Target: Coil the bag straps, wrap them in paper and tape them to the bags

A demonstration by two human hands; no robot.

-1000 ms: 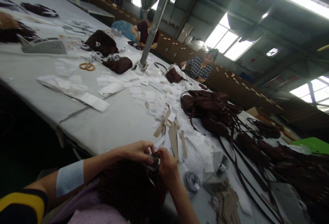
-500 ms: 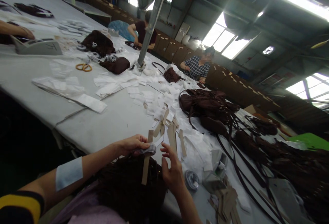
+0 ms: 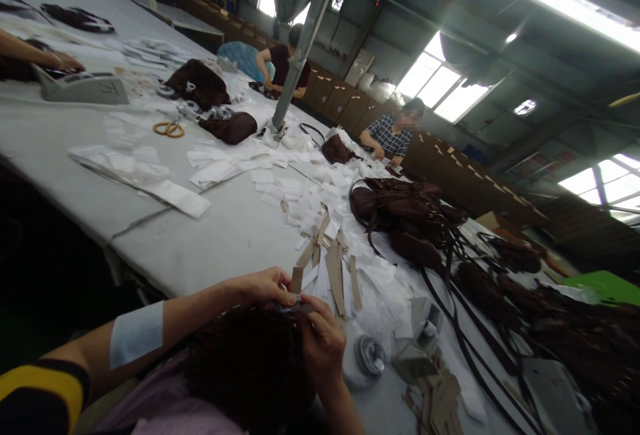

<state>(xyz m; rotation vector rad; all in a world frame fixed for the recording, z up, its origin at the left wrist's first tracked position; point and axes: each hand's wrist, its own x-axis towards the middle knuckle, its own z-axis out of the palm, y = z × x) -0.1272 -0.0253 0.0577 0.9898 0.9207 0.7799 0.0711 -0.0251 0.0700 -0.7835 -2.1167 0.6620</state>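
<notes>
In my lap lies a dark brown fringed bag [image 3: 245,355]. Above its top edge my left hand [image 3: 270,288] pinches a narrow tan cardboard strip [image 3: 297,280], whose upper end sticks up past the fingers. A greyish, shiny wrapped piece [image 3: 290,306] sits at the same spot, mostly covered by fingers. My right hand [image 3: 323,335] is closed there too, its fingertips meeting the left ones; what lies inside its grip is hidden. Just right of that hand a roll of grey tape [image 3: 369,355] rests on the table.
Loose tan strips [image 3: 335,275] and white paper pieces cover the table [image 3: 235,242] ahead. Brown bags [image 3: 405,212] with long straps lie to the right. A tape dispenser [image 3: 420,348], yellow-handled scissors [image 3: 169,129] and a metal post [image 3: 305,48] stand around. Co-workers [image 3: 393,132] work across the table.
My right hand, open and apart before, has moved left and closed beside my left fingers. The strip's lower part, visible earlier, is now hidden. A co-worker's hand at far left has moved right.
</notes>
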